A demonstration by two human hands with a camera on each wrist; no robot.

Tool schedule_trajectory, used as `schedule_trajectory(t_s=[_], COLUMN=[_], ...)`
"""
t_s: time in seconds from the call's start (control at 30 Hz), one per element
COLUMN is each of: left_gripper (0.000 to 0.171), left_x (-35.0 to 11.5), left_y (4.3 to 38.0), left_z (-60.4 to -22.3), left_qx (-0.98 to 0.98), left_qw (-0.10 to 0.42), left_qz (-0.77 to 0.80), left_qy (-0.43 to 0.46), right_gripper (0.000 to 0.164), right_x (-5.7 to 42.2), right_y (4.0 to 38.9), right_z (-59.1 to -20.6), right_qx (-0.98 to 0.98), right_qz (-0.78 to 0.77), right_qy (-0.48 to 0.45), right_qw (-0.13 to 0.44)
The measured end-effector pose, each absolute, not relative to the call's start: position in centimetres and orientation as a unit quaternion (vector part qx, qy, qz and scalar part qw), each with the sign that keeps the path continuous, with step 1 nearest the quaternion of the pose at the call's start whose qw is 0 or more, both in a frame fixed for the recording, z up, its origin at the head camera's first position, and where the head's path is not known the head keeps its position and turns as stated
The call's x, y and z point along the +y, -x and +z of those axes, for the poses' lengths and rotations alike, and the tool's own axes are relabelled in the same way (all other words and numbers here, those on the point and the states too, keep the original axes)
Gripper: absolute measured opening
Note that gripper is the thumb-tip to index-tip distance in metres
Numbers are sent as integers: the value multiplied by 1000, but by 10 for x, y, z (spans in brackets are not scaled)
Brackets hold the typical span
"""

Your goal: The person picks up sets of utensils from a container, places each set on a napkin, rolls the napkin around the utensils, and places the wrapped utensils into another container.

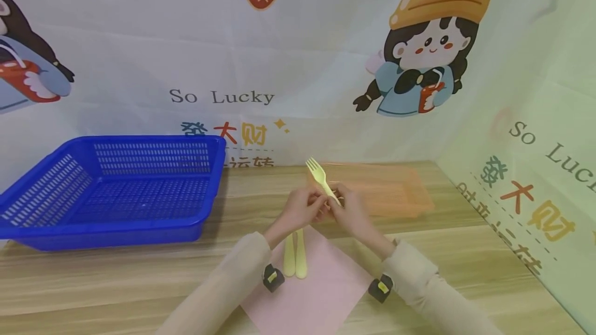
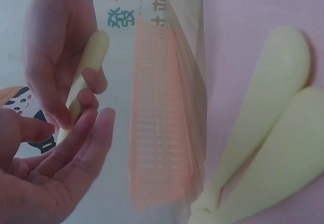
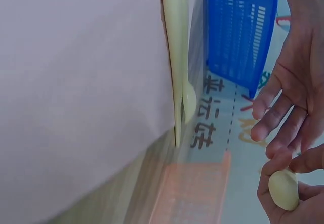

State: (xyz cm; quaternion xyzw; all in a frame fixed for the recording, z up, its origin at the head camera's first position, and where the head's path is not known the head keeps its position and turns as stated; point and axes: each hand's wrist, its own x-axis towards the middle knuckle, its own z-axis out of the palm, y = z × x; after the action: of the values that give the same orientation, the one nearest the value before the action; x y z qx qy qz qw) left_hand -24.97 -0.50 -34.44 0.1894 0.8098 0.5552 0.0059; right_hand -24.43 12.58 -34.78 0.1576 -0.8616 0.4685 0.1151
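One hand, the right hand (image 1: 352, 212), pinches the yellow fork (image 1: 318, 173) by its handle above the worktop (image 1: 465, 252), tines toward 11 o'clock; the left hand (image 1: 299, 208) extends loose fingers beside it, contact unclear. Two utensils (image 1: 301, 263) lie on a pink sheet (image 1: 330, 283) at 7 o'clock. An orange basket (image 1: 396, 210) stands at 3 o'clock, a blue basket (image 1: 116, 234) at 9.

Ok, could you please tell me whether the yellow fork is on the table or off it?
Off it: in the head view, the right hand grips the fork by its handle, tines up, above the table.
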Motion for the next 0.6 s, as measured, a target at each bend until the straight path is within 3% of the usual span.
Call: schedule_trajectory(t_s=[0.23,0.4,0.6], left_gripper=[19,23,27], left_x=[-15,-21,-28], left_y=[241,238,235], left_z=[-349,-354,-359], left_qx=[801,797,792], left_qw=[55,83,119], left_qz=[577,587,593], left_qy=[-149,-113,-87], right_gripper=[14,20,26], right_x=[116,111,107], right_y=[228,218,208], right_z=[-356,-359,-361], right_qx=[-870,-883,-893], right_qz=[434,401,396], right_qy=[-196,-212,-203], right_qw=[124,119,70])
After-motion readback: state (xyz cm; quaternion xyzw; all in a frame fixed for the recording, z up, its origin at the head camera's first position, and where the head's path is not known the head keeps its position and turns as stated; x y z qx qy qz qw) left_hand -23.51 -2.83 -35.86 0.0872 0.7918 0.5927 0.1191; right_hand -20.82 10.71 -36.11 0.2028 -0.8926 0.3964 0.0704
